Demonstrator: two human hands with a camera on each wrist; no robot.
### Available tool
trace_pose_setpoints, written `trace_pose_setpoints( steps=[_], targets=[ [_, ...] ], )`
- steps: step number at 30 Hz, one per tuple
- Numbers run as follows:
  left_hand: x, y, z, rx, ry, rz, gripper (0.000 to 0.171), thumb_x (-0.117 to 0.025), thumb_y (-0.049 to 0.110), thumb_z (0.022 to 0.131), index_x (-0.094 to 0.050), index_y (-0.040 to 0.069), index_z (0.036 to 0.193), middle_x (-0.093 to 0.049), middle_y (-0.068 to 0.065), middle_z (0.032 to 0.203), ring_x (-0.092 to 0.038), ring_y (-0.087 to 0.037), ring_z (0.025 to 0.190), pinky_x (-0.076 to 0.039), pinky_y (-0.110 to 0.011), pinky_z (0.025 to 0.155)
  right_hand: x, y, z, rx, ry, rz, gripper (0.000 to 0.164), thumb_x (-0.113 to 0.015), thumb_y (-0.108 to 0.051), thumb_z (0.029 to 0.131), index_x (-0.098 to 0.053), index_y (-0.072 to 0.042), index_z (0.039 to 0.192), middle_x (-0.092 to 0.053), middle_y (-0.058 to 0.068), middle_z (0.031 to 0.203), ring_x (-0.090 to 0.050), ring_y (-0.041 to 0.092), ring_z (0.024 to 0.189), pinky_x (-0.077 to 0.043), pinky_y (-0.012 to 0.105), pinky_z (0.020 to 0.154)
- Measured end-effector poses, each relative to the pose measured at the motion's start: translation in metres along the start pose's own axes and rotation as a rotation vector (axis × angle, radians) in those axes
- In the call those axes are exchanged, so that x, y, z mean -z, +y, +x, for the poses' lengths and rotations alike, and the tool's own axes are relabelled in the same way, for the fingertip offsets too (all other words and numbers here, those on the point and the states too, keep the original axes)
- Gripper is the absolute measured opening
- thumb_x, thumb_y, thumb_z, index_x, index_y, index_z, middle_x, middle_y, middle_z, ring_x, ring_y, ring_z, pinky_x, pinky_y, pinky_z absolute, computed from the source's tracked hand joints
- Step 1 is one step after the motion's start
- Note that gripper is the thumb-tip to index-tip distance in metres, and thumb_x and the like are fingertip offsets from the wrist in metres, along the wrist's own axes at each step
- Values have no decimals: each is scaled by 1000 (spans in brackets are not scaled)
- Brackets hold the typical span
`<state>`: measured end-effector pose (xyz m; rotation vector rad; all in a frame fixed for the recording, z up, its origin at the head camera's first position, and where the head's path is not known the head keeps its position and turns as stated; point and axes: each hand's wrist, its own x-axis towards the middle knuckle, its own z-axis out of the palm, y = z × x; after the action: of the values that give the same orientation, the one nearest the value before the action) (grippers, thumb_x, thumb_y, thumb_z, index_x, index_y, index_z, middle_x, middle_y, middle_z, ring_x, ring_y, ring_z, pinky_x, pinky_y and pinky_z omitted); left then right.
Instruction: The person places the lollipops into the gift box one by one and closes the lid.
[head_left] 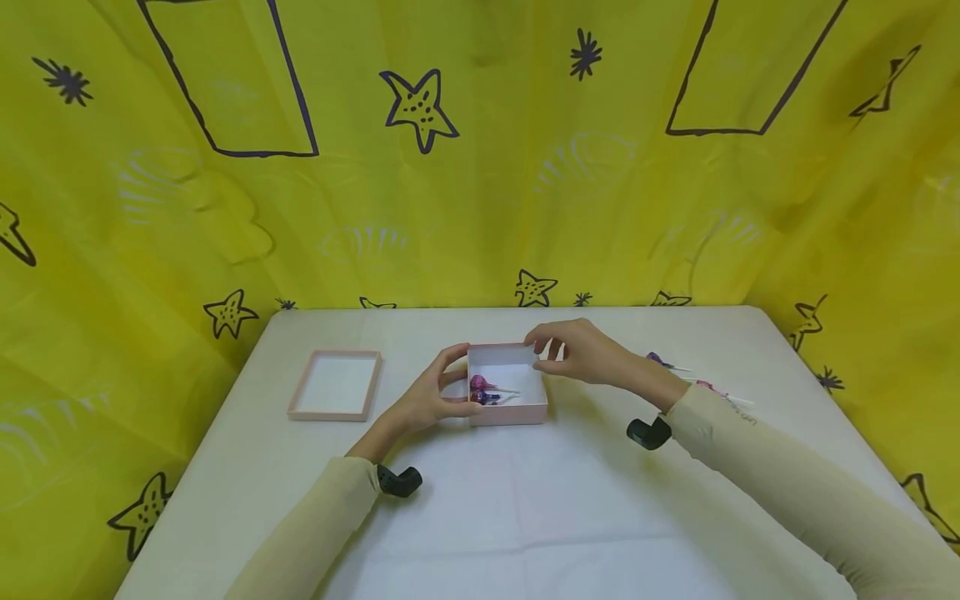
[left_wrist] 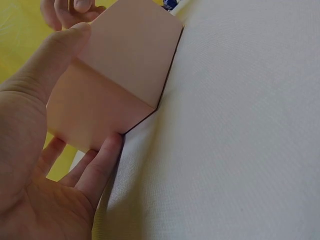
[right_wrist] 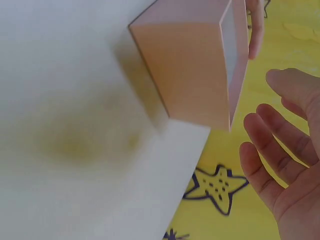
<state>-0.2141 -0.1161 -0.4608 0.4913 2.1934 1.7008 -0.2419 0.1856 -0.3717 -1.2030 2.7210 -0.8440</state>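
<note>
A pink open-topped box (head_left: 510,415) with a white inside stands on the table. Inside it, at the left, lie lollipops: a pink-wrapped lollipop (head_left: 480,383) and a dark-wrapped lollipop (head_left: 489,399), sticks pointing right. My left hand (head_left: 426,398) grips the box's left side, thumb at the near corner and fingers toward the back; in the left wrist view the thumb presses the pink box wall (left_wrist: 132,52). Over the far right corner is my right hand (head_left: 581,350), fingers loosely bent and holding nothing. The right wrist view has its fingers (right_wrist: 272,145) spread, apart from the box (right_wrist: 185,75).
The shallow pink lid (head_left: 330,416) lies left of the box, white inside up. More lollipops (head_left: 660,361) lie at the table's right, partly behind my right forearm. A yellow patterned curtain (head_left: 480,208) surrounds the white-covered table (head_left: 517,517).
</note>
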Motion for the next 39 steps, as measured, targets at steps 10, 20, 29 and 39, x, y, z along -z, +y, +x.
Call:
trace_pose_setpoints(
  steps=[10,20,29,39],
  targets=[
    [0,2,0,-8,-9,-16,100,-87,13,84,-25,25,162,-18,-4,170,-33,-34,151,-50,-46,106,35,18,-34,-78,48,-85,34,-81,-8,88,-70,-6,120,-72,2,99,-67,13,82,-59,28,70],
    [0,3,-3,-13,-2,4,99,-86,13,84,-26,27,161,-18,-4,170,-33,-34,150,-50,-47,106,58,42,-64,-162,76,-133,34,-81,-10,89,-70,-8,122,-73,4,107,-68,17,87,-58,27,68],
    [-2,3,-3,-4,1,22,98,-86,18,85,-26,29,161,-19,-2,170,-34,-33,151,-48,-50,107,72,61,-84,-183,88,-135,34,-79,-5,89,-68,-4,122,-72,9,104,-69,22,85,-58,26,66],
    [-1,3,-1,-11,-6,0,99,-87,14,84,-26,27,161,-18,-3,170,-32,-33,151,-48,-49,107,83,75,-94,-268,29,-89,41,-79,-11,91,-65,-5,129,-71,12,112,-68,26,93,-59,27,71]
  ],
)
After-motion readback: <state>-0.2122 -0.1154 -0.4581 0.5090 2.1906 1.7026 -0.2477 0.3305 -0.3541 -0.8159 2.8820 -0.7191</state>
